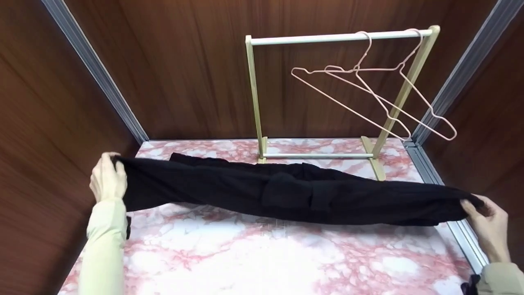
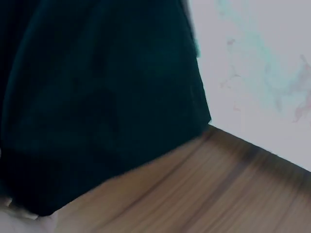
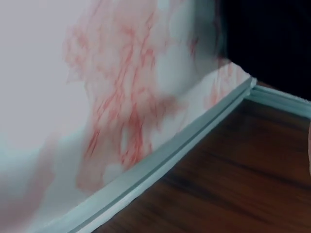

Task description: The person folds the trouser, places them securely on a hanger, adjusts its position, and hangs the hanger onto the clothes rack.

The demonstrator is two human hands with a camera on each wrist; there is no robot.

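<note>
A long black garment (image 1: 229, 188) stretches sideways between the two hands, its near edge sagging over the table. My left hand (image 1: 108, 177) grips its left end, thumb and fingers curled at the upper corner. At the other end my right hand (image 1: 489, 221) pinches the right tip. Folds bunch at the garment's middle, and a dark flap lies behind along its far edge. In the left wrist view the black cloth (image 2: 107, 97) hangs broad and smooth, with only a bit of the hand in the corner. In the right wrist view dark cloth (image 3: 272, 39) fills the upper right.
Behind the garment stands a small rack (image 1: 311, 39) with a white bar and pale wooden posts. Two pink wire hangers (image 1: 360, 76) hang from its right side. Brown wood-grain panels (image 1: 184, 73) enclose the pink marbled table (image 1: 245, 254); metal rails (image 1: 470, 246) run along the corners and right edge.
</note>
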